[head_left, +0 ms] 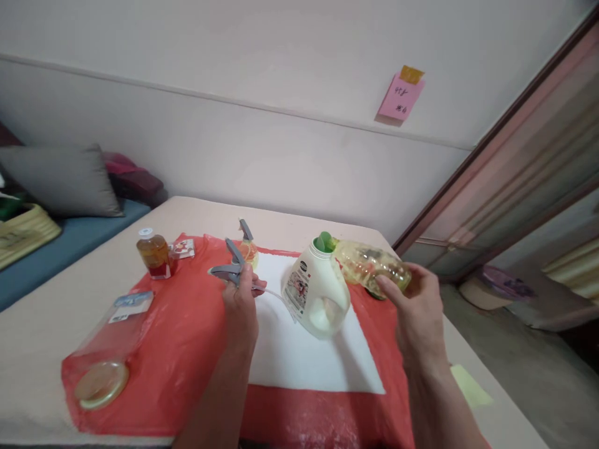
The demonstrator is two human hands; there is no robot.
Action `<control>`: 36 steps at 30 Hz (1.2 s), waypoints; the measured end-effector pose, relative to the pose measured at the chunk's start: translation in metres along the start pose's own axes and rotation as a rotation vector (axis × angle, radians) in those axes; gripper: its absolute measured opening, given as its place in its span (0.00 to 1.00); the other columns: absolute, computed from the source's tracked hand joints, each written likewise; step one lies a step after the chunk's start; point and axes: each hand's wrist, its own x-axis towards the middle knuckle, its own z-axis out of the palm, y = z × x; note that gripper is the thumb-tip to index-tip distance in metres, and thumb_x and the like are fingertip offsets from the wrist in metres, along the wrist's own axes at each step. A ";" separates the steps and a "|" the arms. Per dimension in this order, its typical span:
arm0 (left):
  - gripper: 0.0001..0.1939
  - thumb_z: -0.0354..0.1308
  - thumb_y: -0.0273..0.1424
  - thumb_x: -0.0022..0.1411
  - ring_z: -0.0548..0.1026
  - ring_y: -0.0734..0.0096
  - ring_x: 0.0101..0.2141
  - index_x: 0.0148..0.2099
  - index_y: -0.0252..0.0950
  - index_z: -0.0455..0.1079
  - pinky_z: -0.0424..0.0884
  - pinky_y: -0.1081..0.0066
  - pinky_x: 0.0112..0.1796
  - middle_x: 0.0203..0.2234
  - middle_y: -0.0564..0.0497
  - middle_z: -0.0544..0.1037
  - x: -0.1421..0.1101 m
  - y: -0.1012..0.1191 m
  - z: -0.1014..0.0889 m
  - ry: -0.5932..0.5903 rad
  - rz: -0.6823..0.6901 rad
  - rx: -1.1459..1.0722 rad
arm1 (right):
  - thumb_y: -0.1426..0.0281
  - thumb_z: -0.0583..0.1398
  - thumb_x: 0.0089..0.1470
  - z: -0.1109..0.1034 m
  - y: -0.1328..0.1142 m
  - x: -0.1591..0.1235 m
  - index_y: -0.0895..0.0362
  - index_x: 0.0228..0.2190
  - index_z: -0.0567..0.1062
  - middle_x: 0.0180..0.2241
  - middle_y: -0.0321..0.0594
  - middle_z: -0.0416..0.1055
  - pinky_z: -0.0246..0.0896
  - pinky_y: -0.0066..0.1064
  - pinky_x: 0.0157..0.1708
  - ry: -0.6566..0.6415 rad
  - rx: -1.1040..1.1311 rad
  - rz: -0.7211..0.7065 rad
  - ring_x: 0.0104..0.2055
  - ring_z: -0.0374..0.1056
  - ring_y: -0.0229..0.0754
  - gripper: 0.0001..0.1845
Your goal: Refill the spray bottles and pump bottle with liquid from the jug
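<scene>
My left hand [241, 299] is closed on a grey trigger spray head [233, 265], its thin white dip tube [276, 295] trailing to the right. My right hand [418, 302] grips the base end of a clear yellowish plastic bottle [362, 260], tipped nearly level. The bottle's neck end points at a green funnel-like piece [324, 241] in the mouth of a cream-white jug [316, 290]. That jug has a printed label and a side handle. Whether liquid is flowing cannot be made out. Behind my left hand stands another spray bottle [249, 249] with a grey trigger.
A white sheet [322, 377] lies on red plastic [187, 368] over the table. On the left are an amber bottle [155, 255], a small printed packet [183, 248], a clear bottle [121, 324] and a round lid [102, 383]. A yellow note [470, 385] lies right.
</scene>
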 end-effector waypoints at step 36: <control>0.25 0.54 0.52 0.61 0.80 0.57 0.40 0.43 0.35 0.76 0.74 0.60 0.41 0.41 0.41 0.82 -0.055 0.013 0.022 -0.419 -0.355 -0.253 | 0.63 0.69 0.48 0.026 0.036 -0.131 0.46 0.52 0.65 0.57 0.44 0.65 0.68 0.49 0.56 -0.308 0.376 0.204 0.59 0.65 0.51 0.31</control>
